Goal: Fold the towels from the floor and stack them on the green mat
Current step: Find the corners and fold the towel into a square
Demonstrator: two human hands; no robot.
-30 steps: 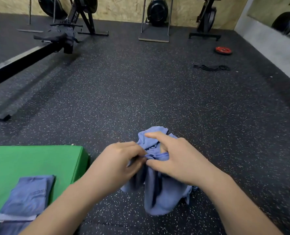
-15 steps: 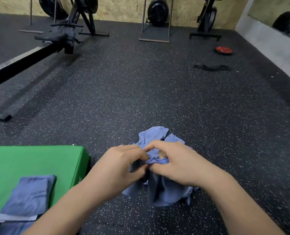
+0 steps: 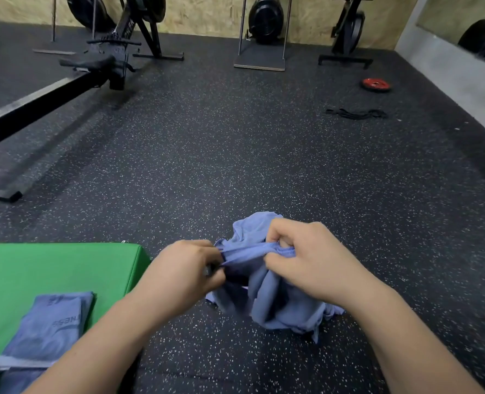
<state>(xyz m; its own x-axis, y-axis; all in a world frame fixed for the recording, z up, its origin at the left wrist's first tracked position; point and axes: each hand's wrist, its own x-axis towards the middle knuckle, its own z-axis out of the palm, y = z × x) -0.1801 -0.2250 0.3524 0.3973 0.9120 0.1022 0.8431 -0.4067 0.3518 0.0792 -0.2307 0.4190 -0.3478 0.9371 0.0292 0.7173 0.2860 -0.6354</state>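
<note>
Left hand [image 3: 183,275] and right hand [image 3: 311,264] each pinched the crumpled blue towel's [image 3: 275,305] top edge; rest hung below onto the floor [image 3: 235,166].

Beyond the crumpled towel [image 3: 278,302] the floor [image 3: 235,155] lies open up to the machines along the far wall, with only a red plate [image 3: 376,84] and a black band [image 3: 356,114] on it, well off to the right. On the left the rower [image 3: 36,109] slants its rail across the floor beyond the mat [image 3: 51,268] — a folded towel [image 3: 51,328] takes the mat's near part, the rest is bare green. A strip of bare floor runs between mat and crumpled towel, with the left hand [image 3: 184,277] and its forearm over it.
</note>
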